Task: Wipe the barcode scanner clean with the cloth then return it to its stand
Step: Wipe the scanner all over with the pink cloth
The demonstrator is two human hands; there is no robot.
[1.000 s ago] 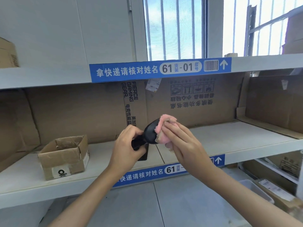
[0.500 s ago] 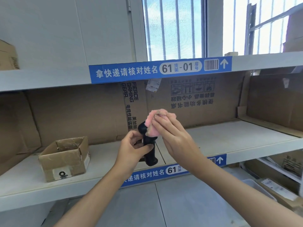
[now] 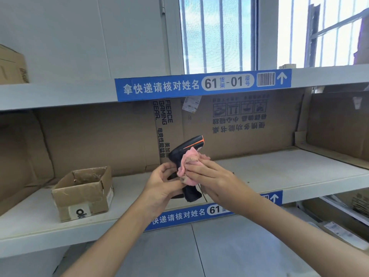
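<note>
Head view: the left hand [image 3: 161,188] has its fingers [image 3: 165,170] clenched around the grip of the black pistol-shaped plastic barcode scanner with an orange trim line [image 3: 186,148], probably to keep it steady against the rubbing. The scanner is held in the air above the white metal shelf [image 3: 279,172], its head tilted up and clear above both sets of fingers so the neck is exposed. The right hand [image 3: 214,178] presses the crumpled pink cloth [image 3: 188,166] flat against the scanner's neck and upper grip, fingers [image 3: 197,169] spread over the wad and grasping it. Wiping looks to be in progress. No stand is visible. A small open cardboard box [image 3: 83,193] sits well left of the left fingers.
</note>
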